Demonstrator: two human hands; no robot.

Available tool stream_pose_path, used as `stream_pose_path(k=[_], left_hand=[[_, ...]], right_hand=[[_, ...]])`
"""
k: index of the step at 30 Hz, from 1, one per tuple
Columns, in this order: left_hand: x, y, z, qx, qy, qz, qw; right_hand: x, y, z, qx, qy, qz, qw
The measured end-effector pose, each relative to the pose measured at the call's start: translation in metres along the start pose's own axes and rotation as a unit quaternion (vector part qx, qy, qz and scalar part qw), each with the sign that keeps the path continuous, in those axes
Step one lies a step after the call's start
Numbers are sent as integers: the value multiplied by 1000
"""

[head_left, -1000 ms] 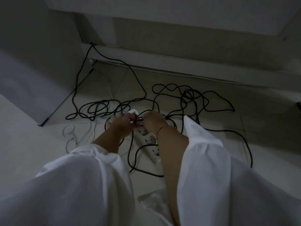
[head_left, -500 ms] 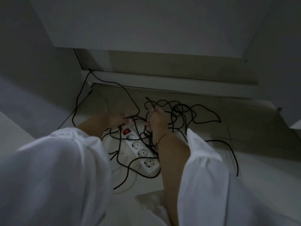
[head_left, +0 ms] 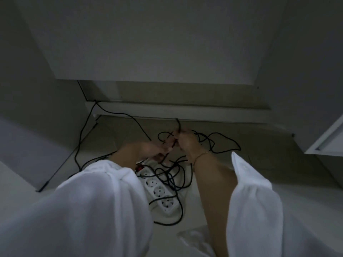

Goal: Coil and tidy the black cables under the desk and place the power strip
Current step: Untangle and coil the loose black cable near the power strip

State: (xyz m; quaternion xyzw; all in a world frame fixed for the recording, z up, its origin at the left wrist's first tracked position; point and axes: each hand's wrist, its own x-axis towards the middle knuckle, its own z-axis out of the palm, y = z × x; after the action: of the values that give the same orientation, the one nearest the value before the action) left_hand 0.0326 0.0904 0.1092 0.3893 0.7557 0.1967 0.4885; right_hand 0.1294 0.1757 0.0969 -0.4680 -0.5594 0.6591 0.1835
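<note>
A tangle of black cables (head_left: 219, 143) lies on the pale floor under the desk, with loops spread to the right and over the power strip. The white power strip (head_left: 161, 193), with a red switch at its far end, lies on the floor between my forearms. My right hand (head_left: 185, 141) is raised and grips a cable, whose end sticks up above the fingers. My left hand (head_left: 150, 150) holds cable strands just beside it. Both hands are blurred. One long black cable (head_left: 118, 114) runs to the back left corner.
The desk's underside (head_left: 157, 43) fills the upper view. A white side panel (head_left: 33, 112) stands at the left, a white skirting rail (head_left: 185, 110) along the back. A white drawer corner (head_left: 328, 141) juts in at the right. My white sleeves cover the foreground.
Both hands rose from the power strip and moved away from me, lifting cable. The right hand now holds a cable end upright. The view tilted up toward the desk's underside.
</note>
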Motion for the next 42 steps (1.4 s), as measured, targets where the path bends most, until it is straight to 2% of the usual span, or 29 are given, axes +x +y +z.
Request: stream_pose_path(k=[1,2,5,6,10,12,14,17,20,24,29,31,34,36,39,40,42], left_hand=[[2,1,-2,-1,10,13,1000],[7,1,-5,-17,36,34,999],[19,10,-14,-85,139,78,983],[22,15,-17,-104,170,85,976],[31,27,-25,-227,255,114,933],[34,27,-25,-278,243,120,922],[39,23,-24,-339,183,146,911],[40,23,-21,-455,106,191,863],[39,26,-24,-534,95,195,817],[42,30,-23,-577,114,187,786],[50,30,-23,-535,197,197,798],[51,30,-24,-527,214,202,797],[52,29,-25,-512,214,184,811],[55,27,-24,-471,197,157,845],[57,22,-15,-321,161,118,926],[54,21,-11,-276,145,113,943],[51,18,-6,-241,123,120,955]], right_hand=[[4,1,-3,-49,37,9,998],[8,3,-6,-81,41,-5,996],[14,3,-12,-36,27,-52,998],[15,0,-14,-59,33,-77,995],[17,-5,-10,-282,-21,-127,951],[20,-7,-9,-328,-12,-137,935],[19,-10,-8,-279,9,-152,948],[19,-13,-2,-244,11,-153,958],[23,-6,8,-270,1,-158,950],[21,-5,17,-243,-13,-169,955],[11,-11,19,-163,-62,-135,975],[5,-9,15,-163,-115,-72,977],[9,-3,13,-160,-133,-53,977],[15,-5,16,-113,-96,-52,988],[19,-9,19,-36,-29,-37,998],[20,-11,18,-8,-17,-45,999],[18,-13,15,9,-3,-71,997]])
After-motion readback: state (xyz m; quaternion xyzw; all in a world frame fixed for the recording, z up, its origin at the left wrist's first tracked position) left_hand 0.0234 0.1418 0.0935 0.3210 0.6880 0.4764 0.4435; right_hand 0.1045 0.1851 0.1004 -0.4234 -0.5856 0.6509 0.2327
